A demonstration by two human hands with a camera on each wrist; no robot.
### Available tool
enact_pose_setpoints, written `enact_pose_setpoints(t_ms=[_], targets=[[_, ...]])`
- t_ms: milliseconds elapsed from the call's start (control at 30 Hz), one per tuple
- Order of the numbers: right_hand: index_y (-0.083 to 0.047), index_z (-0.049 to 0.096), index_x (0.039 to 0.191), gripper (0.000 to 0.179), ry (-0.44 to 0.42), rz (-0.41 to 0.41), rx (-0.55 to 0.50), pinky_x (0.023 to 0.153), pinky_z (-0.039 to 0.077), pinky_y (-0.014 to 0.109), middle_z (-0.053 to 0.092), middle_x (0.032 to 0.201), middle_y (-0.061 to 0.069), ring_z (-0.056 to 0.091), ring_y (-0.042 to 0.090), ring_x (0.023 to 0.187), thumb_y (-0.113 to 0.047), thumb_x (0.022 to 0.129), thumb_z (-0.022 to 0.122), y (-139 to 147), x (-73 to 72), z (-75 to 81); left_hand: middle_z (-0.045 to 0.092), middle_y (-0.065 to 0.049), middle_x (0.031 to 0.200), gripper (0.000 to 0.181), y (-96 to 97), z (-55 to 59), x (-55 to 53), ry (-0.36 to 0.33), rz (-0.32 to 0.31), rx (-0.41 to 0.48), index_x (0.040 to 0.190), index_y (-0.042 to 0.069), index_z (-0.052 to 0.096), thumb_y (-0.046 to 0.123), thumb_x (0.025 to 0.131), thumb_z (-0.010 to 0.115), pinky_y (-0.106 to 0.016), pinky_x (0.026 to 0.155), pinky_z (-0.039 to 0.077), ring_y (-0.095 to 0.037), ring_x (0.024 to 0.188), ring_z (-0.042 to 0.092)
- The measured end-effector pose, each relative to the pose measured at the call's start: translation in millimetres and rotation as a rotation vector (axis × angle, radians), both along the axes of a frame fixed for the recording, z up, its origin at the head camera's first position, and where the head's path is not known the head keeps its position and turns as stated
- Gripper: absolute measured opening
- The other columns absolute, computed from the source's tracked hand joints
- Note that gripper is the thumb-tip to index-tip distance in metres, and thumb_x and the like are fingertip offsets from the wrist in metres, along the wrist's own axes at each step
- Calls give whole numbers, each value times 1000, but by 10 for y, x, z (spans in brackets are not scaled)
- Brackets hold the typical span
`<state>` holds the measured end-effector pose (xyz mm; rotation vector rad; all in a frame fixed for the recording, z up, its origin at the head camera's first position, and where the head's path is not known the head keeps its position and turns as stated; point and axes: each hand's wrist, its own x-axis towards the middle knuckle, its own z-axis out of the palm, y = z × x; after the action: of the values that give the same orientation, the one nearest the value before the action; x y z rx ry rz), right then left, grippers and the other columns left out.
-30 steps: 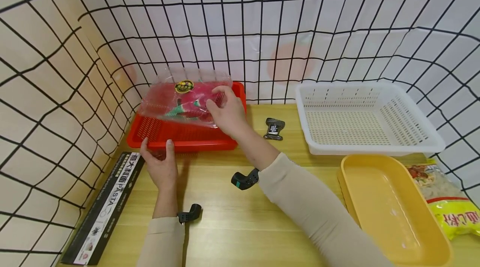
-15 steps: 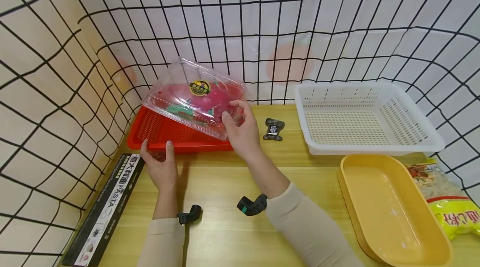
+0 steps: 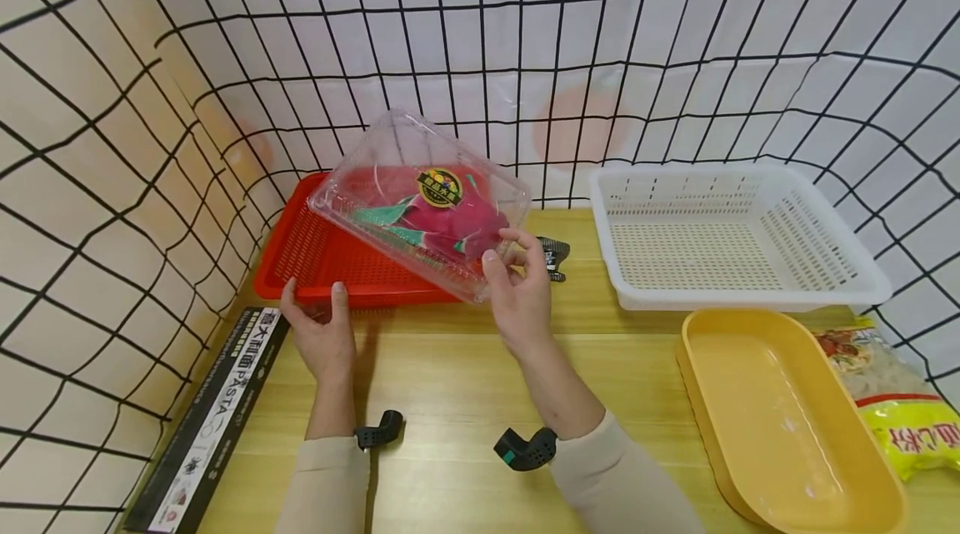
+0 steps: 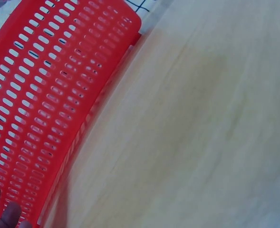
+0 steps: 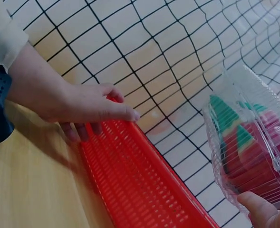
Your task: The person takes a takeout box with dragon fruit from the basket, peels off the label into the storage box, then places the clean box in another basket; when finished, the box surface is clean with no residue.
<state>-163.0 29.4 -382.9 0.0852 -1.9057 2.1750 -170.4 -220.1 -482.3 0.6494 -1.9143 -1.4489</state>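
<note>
A clear plastic clamshell box (image 3: 375, 184) with a dragon fruit (image 3: 457, 222) inside and a round black-and-yellow sticker is tilted above the red basket (image 3: 292, 259). My right hand (image 3: 521, 301) holds the box by its lower right corner, thumb in front. In the right wrist view its thumb (image 5: 256, 206) lies at the edge of the box. My left hand (image 3: 324, 342) grips the front rim of the red basket. Seen from the right wrist, this left hand (image 5: 82, 104) has its thumb over the rim and fingers on the outer side. Fingertips (image 4: 9, 216) show beside the perforated wall in the left wrist view.
At the back right stands a white perforated basket (image 3: 750, 296), with a yellow tray (image 3: 780, 426) in front. A noodle bag (image 3: 900, 409) lies at the far right, a black pasta box (image 3: 210, 426) at left. The clamshell partly covers a small dark packet (image 3: 555, 255). Black wire mesh (image 3: 517, 67) surrounds the table.
My right hand has moved the clamshell box to the right and toward me, out over the basket's right end, tilting it. The left hand and the basket have stayed put.
</note>
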Motion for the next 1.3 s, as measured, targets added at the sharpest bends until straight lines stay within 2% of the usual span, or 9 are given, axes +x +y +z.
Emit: enact_pose_setpoints(t_ms=[333, 433, 567, 733, 933, 1067, 1300], targets=[[-5, 50, 135, 36, 34, -40, -13, 62, 45, 18, 45, 101, 2, 48, 13, 87, -6, 99, 55, 322, 239, -95, 62, -18, 116, 73, 0, 2, -3, 37, -6, 0, 154, 32, 33, 48, 93, 70, -27, 82, 42, -18, 96, 53], [-2, 49, 135, 36, 36, -38, -27, 56, 43, 17, 46, 101, 4, 48, 9, 78, -2, 98, 53, 449, 323, -157, 62, -20, 117, 73, 8, 12, -1, 39, -12, 1, 154, 30, 33, 48, 94, 70, -28, 83, 42, -19, 96, 53], [0, 50, 134, 36, 33, -55, 7, 51, 37, 16, 47, 100, 5, 43, 5, 65, 1, 98, 52, 619, 453, -254, 61, -19, 123, 74, 5, 0, -4, 35, -13, -2, 155, 30, 32, 48, 94, 70, -29, 87, 41, -23, 103, 56], [1, 52, 132, 35, 12, -100, 70, 48, 34, 16, 49, 100, 3, 43, 4, 66, 2, 97, 52, 796, 629, -345, 61, -17, 120, 74, -18, -19, -17, 43, -12, -10, 155, 30, 33, 48, 93, 70, -27, 85, 41, -21, 101, 56], [4, 53, 130, 35, 24, -150, 98, 49, 38, 14, 51, 99, 0, 52, 3, 67, 8, 96, 50, 980, 791, -446, 61, -14, 113, 73, -22, -24, -24, 49, -12, -10, 154, 31, 33, 49, 94, 69, -25, 82, 42, -15, 95, 54], [6, 53, 129, 33, 47, -165, 112, 46, 37, 16, 53, 100, 3, 49, 2, 63, 10, 96, 49, 1101, 872, -488, 62, -15, 113, 72, -19, -18, -21, 50, -13, -2, 154, 32, 34, 49, 93, 70, -25, 82, 43, -15, 94, 54], [2, 56, 130, 34, 5, -169, 145, 43, 38, 17, 51, 101, 3, 44, 0, 53, 8, 97, 48, 1269, 979, -521, 61, -17, 116, 71, -9, -10, -18, 44, -12, 10, 153, 34, 34, 49, 94, 69, -26, 82, 42, -16, 95, 53]])
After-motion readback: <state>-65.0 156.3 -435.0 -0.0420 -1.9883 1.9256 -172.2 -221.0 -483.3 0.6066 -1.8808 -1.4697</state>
